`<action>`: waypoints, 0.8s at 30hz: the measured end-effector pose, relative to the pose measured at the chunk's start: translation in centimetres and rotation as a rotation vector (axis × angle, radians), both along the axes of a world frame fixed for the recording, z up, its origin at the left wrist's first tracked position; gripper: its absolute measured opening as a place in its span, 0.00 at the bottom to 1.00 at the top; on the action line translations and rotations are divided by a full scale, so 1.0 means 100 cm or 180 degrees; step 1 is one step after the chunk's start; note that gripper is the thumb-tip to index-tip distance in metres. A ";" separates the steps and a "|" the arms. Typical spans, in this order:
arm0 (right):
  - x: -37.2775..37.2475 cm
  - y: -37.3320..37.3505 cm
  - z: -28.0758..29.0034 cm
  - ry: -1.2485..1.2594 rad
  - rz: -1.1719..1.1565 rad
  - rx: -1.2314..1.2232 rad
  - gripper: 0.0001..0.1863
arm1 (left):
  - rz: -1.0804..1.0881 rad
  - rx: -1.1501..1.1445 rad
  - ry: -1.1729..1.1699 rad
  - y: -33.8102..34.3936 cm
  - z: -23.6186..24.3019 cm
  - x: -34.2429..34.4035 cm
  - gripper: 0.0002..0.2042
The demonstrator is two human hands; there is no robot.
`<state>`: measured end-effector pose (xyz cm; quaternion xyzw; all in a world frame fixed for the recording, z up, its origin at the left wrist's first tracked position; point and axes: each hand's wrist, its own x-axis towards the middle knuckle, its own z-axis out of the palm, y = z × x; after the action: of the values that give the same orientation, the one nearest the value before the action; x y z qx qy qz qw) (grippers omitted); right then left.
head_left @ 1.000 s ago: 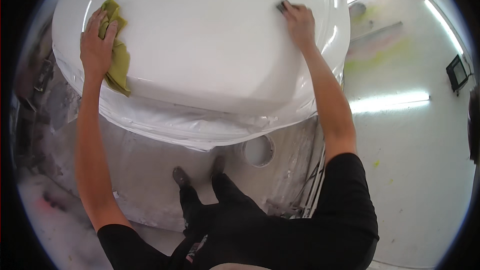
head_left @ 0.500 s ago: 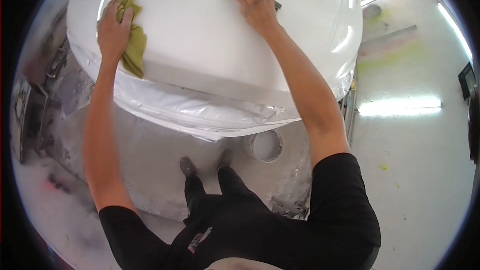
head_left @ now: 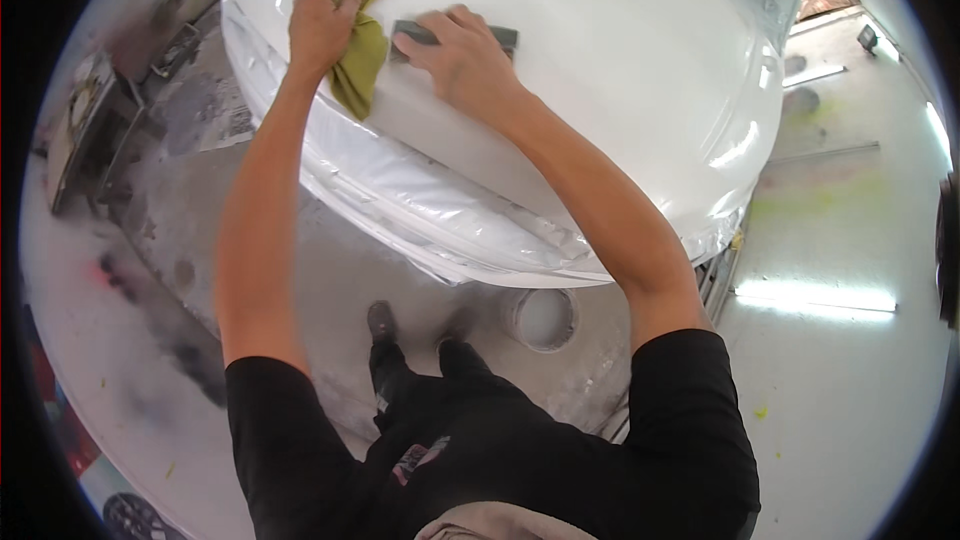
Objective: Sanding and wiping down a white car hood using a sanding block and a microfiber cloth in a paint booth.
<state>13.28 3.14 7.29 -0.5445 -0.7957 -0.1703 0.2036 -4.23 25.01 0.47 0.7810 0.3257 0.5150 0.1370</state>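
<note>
The right hand's [head_left: 475,65] fingers hold a dark block [head_left: 506,39] on the big white panel [head_left: 620,70], near its left side and just right of the green cloth [head_left: 358,70]. The left hand's [head_left: 322,30] fingers lie over the cloth, but I cannot tell if they pinch it. It seems best to hold the block flat, press softly and not bump the cloth.
</note>
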 end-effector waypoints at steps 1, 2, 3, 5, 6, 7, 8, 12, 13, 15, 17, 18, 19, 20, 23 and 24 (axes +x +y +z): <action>-0.009 0.002 -0.005 -0.0023 0.0013 -0.0089 0.24 | 0.0069 0.0060 0.0092 0.004 -0.007 -0.010 0.23; -0.015 0.001 -0.009 -0.0064 0.0023 -0.0182 0.23 | 0.0135 0.0115 0.0170 0.006 -0.010 -0.023 0.23; -0.014 -0.028 -0.014 0.0018 0.0118 -0.0283 0.24 | 0.0127 0.0031 0.0299 0.010 -0.014 -0.041 0.22; 0.012 -0.128 -0.019 0.0114 -0.0002 -0.0440 0.25 | 0.0188 0.0035 0.0259 0.003 -0.015 -0.046 0.22; 0.044 -0.181 -0.033 -0.0106 -0.0160 -0.0310 0.23 | 0.0194 0.0051 0.0198 -0.003 -0.012 -0.037 0.21; 0.056 -0.222 -0.039 0.0032 -0.0251 -0.0312 0.22 | 0.0079 0.0029 -0.0010 -0.005 -0.008 -0.037 0.21; 0.064 -0.230 -0.038 -0.0012 -0.0204 -0.0311 0.22 | 0.0129 0.0028 -0.0052 -0.010 -0.003 -0.030 0.21; 0.030 -0.130 -0.028 -0.0204 0.0109 -0.0114 0.25 | -0.0066 -0.0287 -0.0746 -0.010 0.001 -0.030 0.19; 0.002 -0.076 -0.018 -0.0143 0.0173 -0.0208 0.25 | -0.0069 -0.0227 -0.0635 -0.010 -0.001 -0.026 0.19; -0.034 0.009 -0.012 -0.0078 0.0302 -0.0422 0.23 | -0.0110 -0.0216 -0.0431 -0.007 -0.002 -0.015 0.19; -0.059 0.021 -0.014 0.0047 0.0372 -0.0557 0.21 | -0.0043 -0.0181 -0.0239 -0.001 -0.009 -0.039 0.19; -0.054 -0.006 -0.015 -0.0073 0.0331 -0.0570 0.20 | -0.0018 -0.0161 -0.0088 0.001 -0.013 -0.050 0.20; -0.042 -0.037 -0.021 -0.0208 0.0297 -0.0597 0.20 | 0.0018 -0.0169 -0.0081 0.002 -0.016 -0.059 0.20; -0.014 -0.085 -0.028 -0.0306 0.0233 -0.0451 0.16 | 0.0045 -0.0174 -0.0056 0.003 -0.015 -0.061 0.20; 0.041 -0.202 -0.036 -0.0074 0.0002 -0.0364 0.23 | 0.0095 -0.0288 -0.0279 0.003 -0.006 -0.058 0.20; 0.043 -0.207 -0.034 0.0017 0.0047 -0.0384 0.24 | 0.0074 -0.0402 -0.0497 0.004 -0.002 -0.055 0.19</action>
<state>17.62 -17.59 3.86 -0.5503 -0.8080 -0.1190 0.1737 -9.72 25.43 0.32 0.7244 0.3549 0.5543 0.2049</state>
